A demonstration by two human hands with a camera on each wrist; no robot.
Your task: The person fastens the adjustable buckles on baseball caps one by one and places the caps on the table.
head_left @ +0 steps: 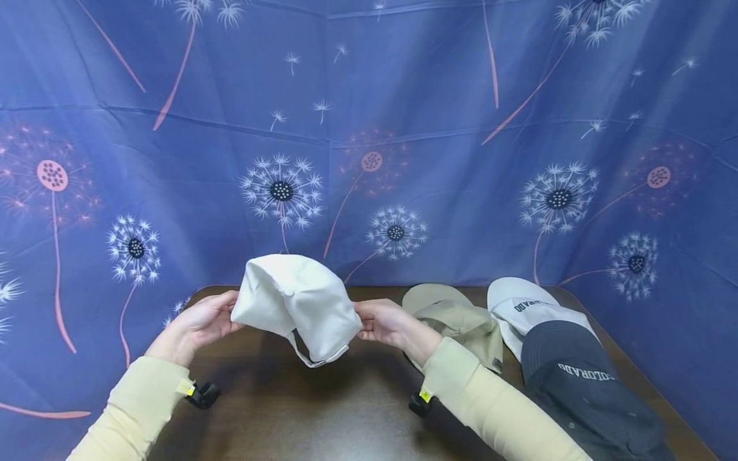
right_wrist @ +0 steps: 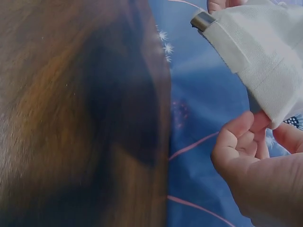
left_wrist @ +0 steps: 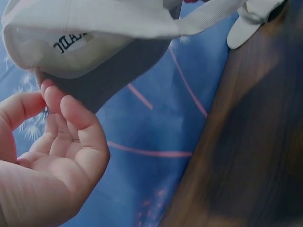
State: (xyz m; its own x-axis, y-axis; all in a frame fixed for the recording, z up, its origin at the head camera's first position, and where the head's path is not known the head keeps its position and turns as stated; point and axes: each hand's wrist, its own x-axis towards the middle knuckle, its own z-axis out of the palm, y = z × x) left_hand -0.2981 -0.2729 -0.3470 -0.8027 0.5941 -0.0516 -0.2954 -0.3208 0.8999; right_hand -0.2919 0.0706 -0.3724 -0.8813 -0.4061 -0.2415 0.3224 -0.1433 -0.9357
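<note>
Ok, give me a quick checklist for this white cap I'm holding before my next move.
1. Left hand grip: ok, it pinches the held cap at its left edge.
2. Right hand grip: ok, it pinches the opposite edge.
3. Cap lifted off the table: ok, it is held above the wood.
4. Crown smooth: not ok, a crease shows in it.
5. Metal buckle locked: cannot tell, though it is in view.
6. Other caps lying separately: not ok, the dark cap overlaps the lettered white cap in the head view.
</note>
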